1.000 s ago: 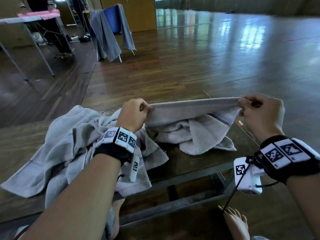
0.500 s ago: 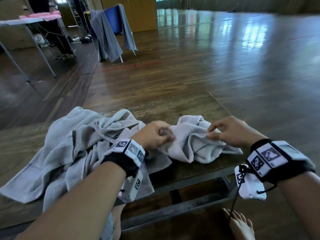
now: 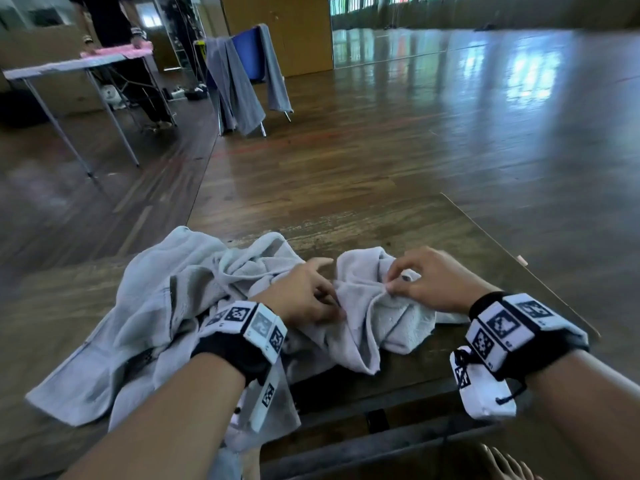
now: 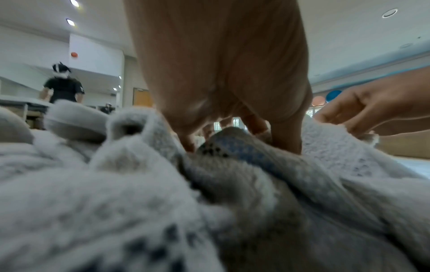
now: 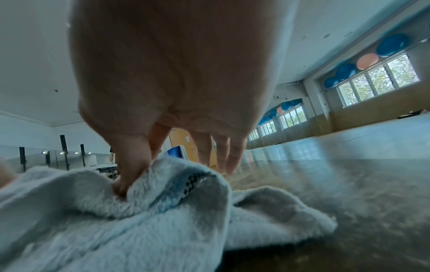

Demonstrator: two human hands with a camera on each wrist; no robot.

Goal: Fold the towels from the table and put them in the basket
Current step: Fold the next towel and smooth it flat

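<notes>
A small grey towel (image 3: 374, 306) with a blue checked band (image 5: 188, 182) lies crumpled on the wooden table (image 3: 415, 230). My left hand (image 3: 332, 299) pinches a fold at its left side, with thumb and fingers on either side of the band (image 4: 232, 147). My right hand (image 3: 393, 284) pinches its top edge between thumb and forefinger (image 5: 123, 185), the other fingers spread above the cloth. A larger heap of grey towels (image 3: 156, 306) spreads over the table's left half, under my left forearm. No basket is in view.
The table's right edge (image 3: 519, 268) runs close beside my right wrist. Beyond it lies open wooden floor. At the back left a person (image 3: 107, 19) stands at a folding table (image 3: 69, 65) with a pink cloth. Grey towels hang over a blue chair (image 3: 239, 77).
A second ago the towel hung stretched between my raised hands. It has dropped to the table in a crumple, and both hands have come down and together onto it.
</notes>
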